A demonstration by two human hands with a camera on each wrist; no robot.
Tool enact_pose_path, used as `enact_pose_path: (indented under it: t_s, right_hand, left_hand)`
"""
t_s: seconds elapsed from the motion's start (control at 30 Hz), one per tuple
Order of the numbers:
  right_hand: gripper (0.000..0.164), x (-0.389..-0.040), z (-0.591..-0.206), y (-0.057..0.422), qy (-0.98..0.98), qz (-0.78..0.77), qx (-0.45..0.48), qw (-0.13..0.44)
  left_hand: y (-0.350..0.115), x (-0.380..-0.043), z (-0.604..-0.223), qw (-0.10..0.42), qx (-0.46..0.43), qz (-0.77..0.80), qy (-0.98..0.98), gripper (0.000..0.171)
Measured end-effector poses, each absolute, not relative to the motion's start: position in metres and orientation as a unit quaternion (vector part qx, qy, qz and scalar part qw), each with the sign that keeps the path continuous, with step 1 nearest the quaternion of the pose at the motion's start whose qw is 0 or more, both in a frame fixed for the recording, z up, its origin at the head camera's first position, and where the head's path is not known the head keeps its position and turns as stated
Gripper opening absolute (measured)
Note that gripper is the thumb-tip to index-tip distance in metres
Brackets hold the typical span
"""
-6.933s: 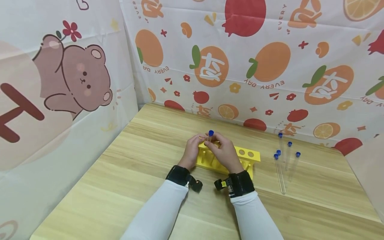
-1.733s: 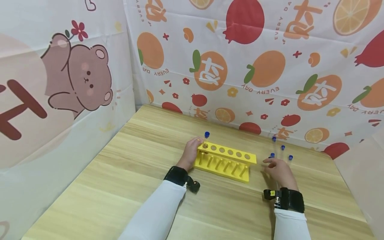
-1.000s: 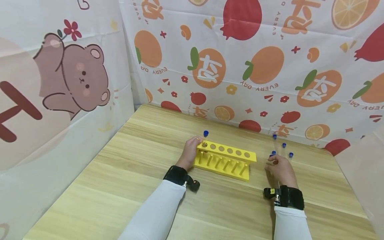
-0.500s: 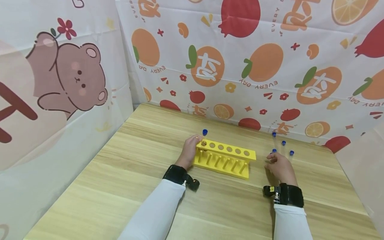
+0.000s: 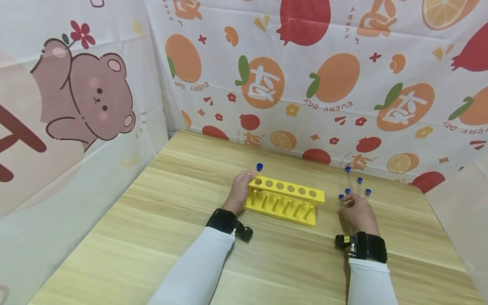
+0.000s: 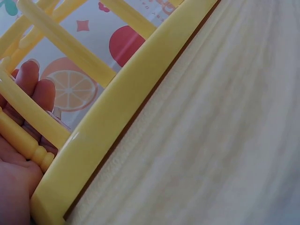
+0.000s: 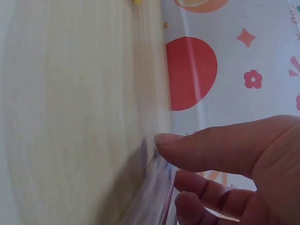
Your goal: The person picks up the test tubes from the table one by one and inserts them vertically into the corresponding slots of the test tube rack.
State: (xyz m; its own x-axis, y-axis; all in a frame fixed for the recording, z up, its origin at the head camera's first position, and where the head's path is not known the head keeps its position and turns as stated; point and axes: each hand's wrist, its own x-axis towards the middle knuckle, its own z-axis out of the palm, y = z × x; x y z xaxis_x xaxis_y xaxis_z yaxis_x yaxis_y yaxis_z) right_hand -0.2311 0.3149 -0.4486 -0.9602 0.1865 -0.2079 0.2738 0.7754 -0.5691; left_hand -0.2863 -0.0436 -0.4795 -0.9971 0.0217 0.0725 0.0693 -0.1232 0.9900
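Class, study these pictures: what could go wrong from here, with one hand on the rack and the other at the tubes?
Knocking: the right hand pinches one clear tube close to other blue-capped tubes lying on the table, so lifting it might set them rolling.
Shaking: the left hand grips the yellow rack at the end where a capped tube stands, so a jolt there could rattle that tube.

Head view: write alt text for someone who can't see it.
A person's left hand grips the left end of a yellow test-tube rack holding one blue-capped tube; the right hand pinches one of five more tubes at right. Behind the wooden table hangs a fruit-print cloth.
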Motion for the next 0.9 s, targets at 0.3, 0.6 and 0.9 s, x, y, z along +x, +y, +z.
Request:
enact_pose_path:
  t_s: [0.3, 0.6, 0.9]
  right_hand:
    - [0.034, -0.231, -0.450, 0.311, 0.946, -0.299, 0.109, 0.064]
    - [0.040, -0.228, -0.451, 0.306, 0.955, -0.276, 0.089, 0.067]
    - [0.045, -0.230, -0.449, 0.304, 0.951, -0.289, 0.088, 0.068]
  left_hand:
    - [-0.044, -0.287, -0.482, 0.025, -0.043, -0.754, -0.655, 0.021]
    - [-0.046, -0.287, -0.482, 0.004, -0.046, -0.753, -0.657, 0.025]
    - [-0.051, -0.279, -0.467, -0.011, -0.057, -0.742, -0.668, 0.025]
